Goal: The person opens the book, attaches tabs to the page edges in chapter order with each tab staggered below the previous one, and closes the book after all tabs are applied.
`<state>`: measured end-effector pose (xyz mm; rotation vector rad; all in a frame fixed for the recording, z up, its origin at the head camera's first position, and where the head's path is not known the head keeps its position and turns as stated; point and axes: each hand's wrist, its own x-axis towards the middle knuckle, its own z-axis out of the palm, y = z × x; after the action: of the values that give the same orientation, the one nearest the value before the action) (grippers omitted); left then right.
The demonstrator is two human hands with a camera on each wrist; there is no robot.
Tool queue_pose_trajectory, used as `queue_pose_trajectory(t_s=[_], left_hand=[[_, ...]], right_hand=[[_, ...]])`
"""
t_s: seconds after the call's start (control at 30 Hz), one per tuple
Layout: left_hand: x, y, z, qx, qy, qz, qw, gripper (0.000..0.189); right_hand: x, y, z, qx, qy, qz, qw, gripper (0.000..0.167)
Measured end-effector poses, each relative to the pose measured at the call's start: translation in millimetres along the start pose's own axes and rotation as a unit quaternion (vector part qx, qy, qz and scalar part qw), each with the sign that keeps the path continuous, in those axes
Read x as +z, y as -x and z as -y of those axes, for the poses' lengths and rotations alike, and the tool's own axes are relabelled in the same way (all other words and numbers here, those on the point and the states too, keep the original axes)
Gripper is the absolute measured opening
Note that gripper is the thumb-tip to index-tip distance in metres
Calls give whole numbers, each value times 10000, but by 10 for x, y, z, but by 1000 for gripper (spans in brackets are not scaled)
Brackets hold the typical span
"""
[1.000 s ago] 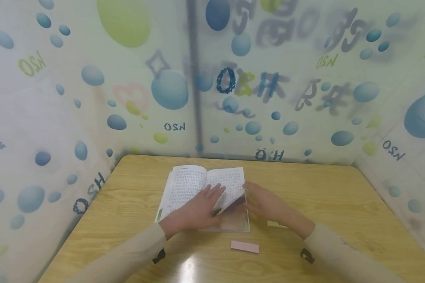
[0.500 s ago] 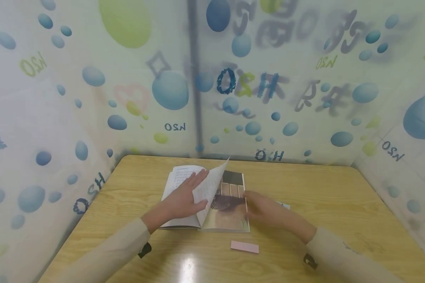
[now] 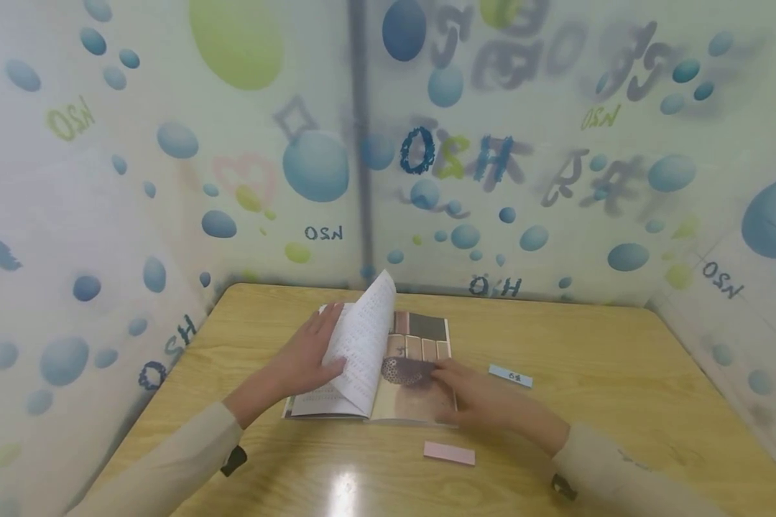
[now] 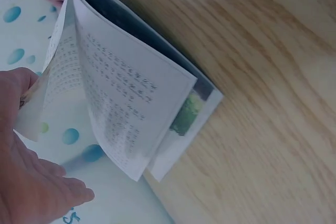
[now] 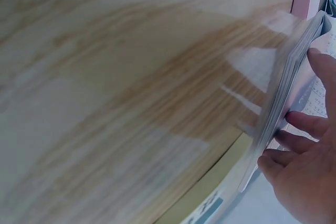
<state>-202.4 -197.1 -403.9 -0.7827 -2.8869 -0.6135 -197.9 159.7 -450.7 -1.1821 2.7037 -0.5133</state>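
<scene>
An open book [image 3: 417, 402] lies on the table, its right page showing a picture with dark and pinkish areas. One printed page [image 3: 365, 334] stands up, curving over toward the left. My left hand [image 3: 297, 362] is at that page, fingers extended over the left side and thumb against the paper; in the left wrist view the left hand [image 4: 31, 182] has its thumb at the page's edge. The right hand [image 3: 488, 398] rests on the book's right edge. Seen from the right wrist, the right hand [image 5: 310, 166] has its fingertips along the stacked page edges.
A pink strip-shaped block [image 3: 449, 453] lies in front of the book. To the right is a light blue strip [image 3: 511, 375] with dark writing. The right wrist view shows a yellow-sided block [image 5: 215, 182] beside the book. Printed curtain walls [image 3: 543, 237] enclose the wooden table [image 3: 588, 345].
The left hand has moved left, carrying the page up and over and uncovering the picture page. My right hand has shifted slightly inward onto the book's edge, and the blue strip has come into fuller view.
</scene>
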Motion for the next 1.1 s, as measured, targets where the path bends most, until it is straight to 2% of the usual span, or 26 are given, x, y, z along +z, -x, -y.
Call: queue_pose_trajectory(t_s=[0.17, 0.37, 0.47, 0.63, 0.7, 0.9, 1.1], left_hand=[[15, 71, 44, -179, -232, 55, 9996, 89], [71, 128, 89, -177, -626, 57, 9979, 85], [103, 149, 86, -158, -683, -10, 9975, 80], [180, 167, 20, -52, -490, -5, 9988, 72], [227, 160, -28, 49, -379, 103, 9992, 69], [397, 85, -189, 354, -235, 707, 9966, 61], [528, -23, -360, 737, -304, 1076, 9910, 59]], right_hand=[[4, -5, 42, -35, 35, 73, 10000, 75], [-18, 0, 75, -37, -181, 294, 9994, 80], [-32, -11, 76, -11, -175, 363, 9992, 78], [-64, -41, 71, 49, -67, 504, 9987, 75], [-77, -49, 75, 44, -63, 559, 9984, 74], [-110, -47, 114, -5, -103, 585, 9982, 74], [-115, -74, 143, -143, -70, 574, 9982, 75]])
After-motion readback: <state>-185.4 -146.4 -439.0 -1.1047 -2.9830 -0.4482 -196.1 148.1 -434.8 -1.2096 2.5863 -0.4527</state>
